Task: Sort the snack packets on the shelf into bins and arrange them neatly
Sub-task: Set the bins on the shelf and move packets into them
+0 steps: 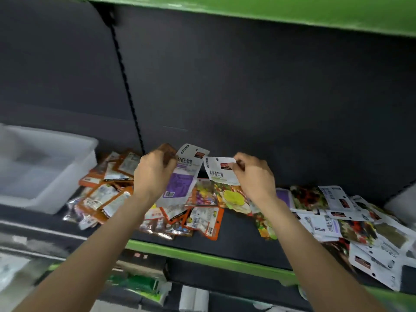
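Note:
Snack packets lie scattered along a dark shelf [236, 242] with a green front edge. My left hand [154, 171] holds a white and purple packet [182, 176] upright above the pile, and something brown shows behind its fingers. My right hand [253, 176] pinches a white packet with a yellow fruit picture [222, 174] by its top edge. Orange packets [105, 194] are heaped at the left. White and dark packets [351, 221] are heaped at the right. An empty translucent white bin [45, 167] stands on the shelf at the far left.
A dark back panel [247, 97] rises behind the shelf, with a black slotted upright [126, 86] running down it. A green shelf edge [292, 12] hangs overhead. The corner of another pale bin [403, 203] shows at the right edge. Goods sit blurred on the shelf below.

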